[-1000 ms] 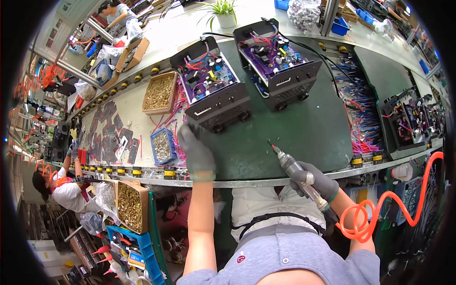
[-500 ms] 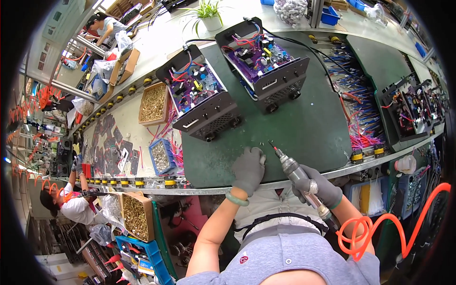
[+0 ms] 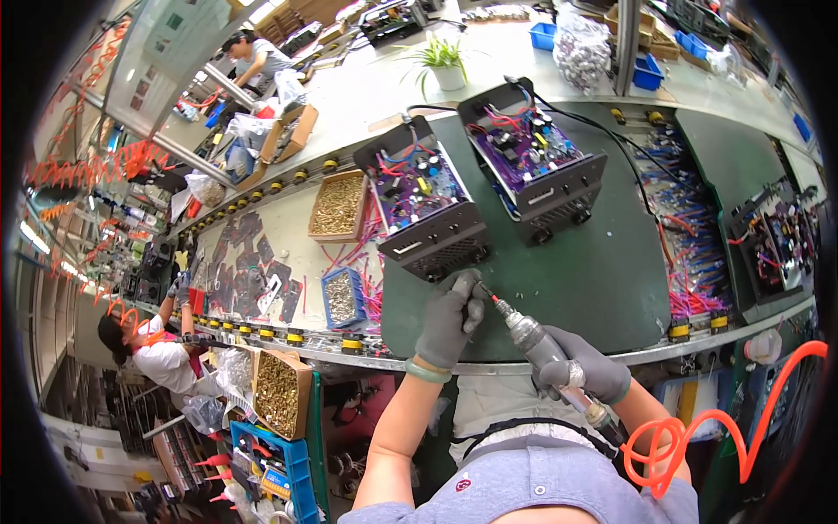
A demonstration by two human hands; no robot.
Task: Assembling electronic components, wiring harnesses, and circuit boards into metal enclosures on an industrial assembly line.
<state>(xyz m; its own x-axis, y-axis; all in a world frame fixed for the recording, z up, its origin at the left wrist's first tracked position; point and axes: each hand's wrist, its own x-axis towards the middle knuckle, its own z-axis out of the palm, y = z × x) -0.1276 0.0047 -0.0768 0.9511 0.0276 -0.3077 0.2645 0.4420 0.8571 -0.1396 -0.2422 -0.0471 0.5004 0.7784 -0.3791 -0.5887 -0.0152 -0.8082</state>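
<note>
Head view: we grip the pneumatic screwdriver (image 3: 546, 349) in our closed right hand (image 3: 583, 371), a stiff, weighty metal tool best held round its barrel; our left hand (image 3: 449, 319) pinches its tip, just in front of the nearer open black chassis (image 3: 425, 210) on the green mat (image 3: 576, 279)

Grey gloves on both hands: left hand (image 3: 449, 319), right hand (image 3: 583, 371). Silver driver (image 3: 543, 345), orange coiled hose (image 3: 698, 437) at four o'clock. Dark green mat (image 3: 594, 279); black chassis (image 3: 428, 210) with purple board. Blue bin (image 3: 342, 297) at nine o'clock.
</note>
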